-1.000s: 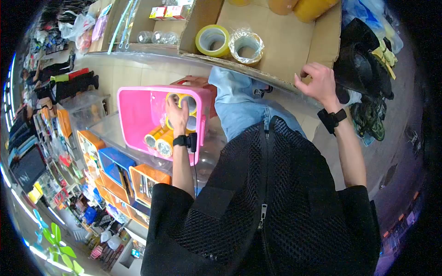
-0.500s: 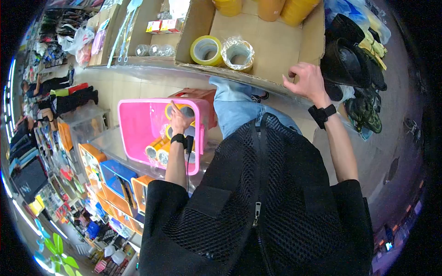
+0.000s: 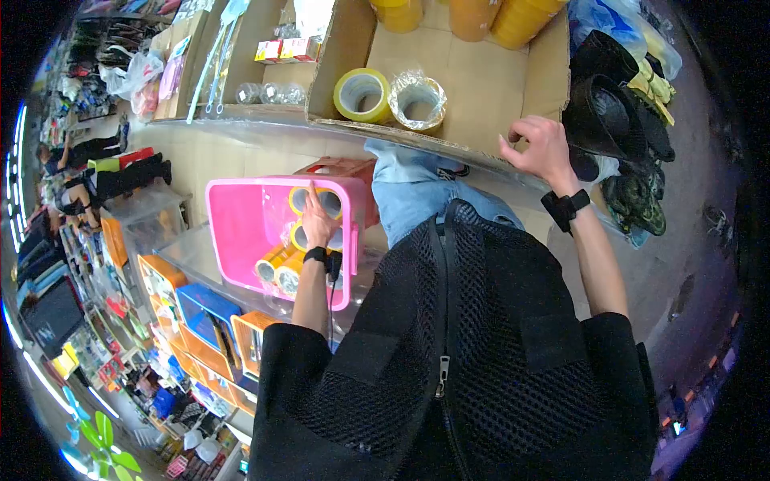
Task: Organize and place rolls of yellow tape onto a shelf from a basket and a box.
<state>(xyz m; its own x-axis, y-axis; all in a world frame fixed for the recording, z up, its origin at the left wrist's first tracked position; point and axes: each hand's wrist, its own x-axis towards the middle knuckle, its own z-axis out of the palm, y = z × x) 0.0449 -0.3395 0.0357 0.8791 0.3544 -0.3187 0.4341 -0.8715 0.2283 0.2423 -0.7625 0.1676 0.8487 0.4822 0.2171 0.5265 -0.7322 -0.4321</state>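
Observation:
My left hand (image 3: 318,220) reaches into a pink plastic bin (image 3: 241,224) and rests with spread fingers on yellow tape rolls (image 3: 309,200) stacked inside; more wrapped rolls (image 3: 277,268) lie at the bin's near end. My right hand (image 3: 545,144) grips the front edge of a cardboard box (image 3: 481,88) on the shelf ahead. Inside that box lie a yellow tape roll (image 3: 361,94) and a plastic-wrapped roll (image 3: 415,103), with further rolls (image 3: 473,16) at the back. Both wrists wear black bands.
The pink bin sits on a clear crate (image 3: 192,240) above orange and blue bins (image 3: 200,297). Black rubber boots (image 3: 609,104) and gloves hang to the right. A red stool (image 3: 345,172) and shelves of small goods (image 3: 273,48) lie beyond. A shop aisle runs left.
My left hand shifted slightly over the tape rolls in the pink bin, flattening on them. My right hand stayed at the cardboard box edge. My head moved a little.

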